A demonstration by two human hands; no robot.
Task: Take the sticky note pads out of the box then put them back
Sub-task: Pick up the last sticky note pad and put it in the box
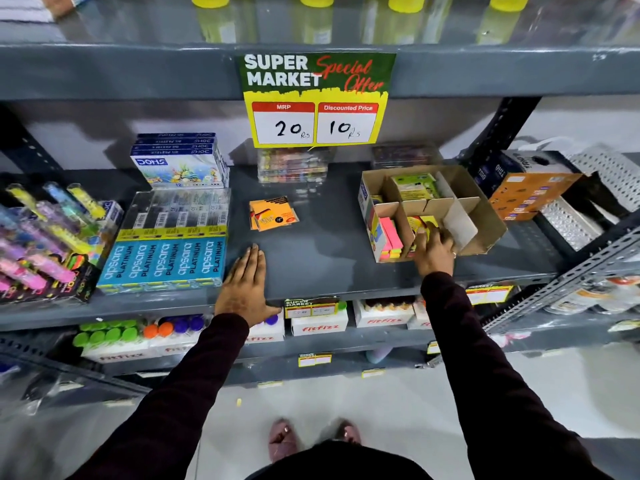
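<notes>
A brown cardboard box with dividers stands on the grey shelf at the right. Its left compartment holds pink and yellow sticky note pads; a green pack sits in the back compartment. My right hand reaches into the front middle compartment, fingers closed around a yellow and red sticky note pad there. Orange sticky note pads in clear wrap lie on the shelf, left of the box. My left hand rests flat on the shelf's front edge, holding nothing.
Blue Apsara pencil boxes and Doms boxes fill the shelf's left side, with highlighter packs further left. An orange box stands right of the cardboard box. A price sign hangs above. Fitfizz cartons line the lower shelf.
</notes>
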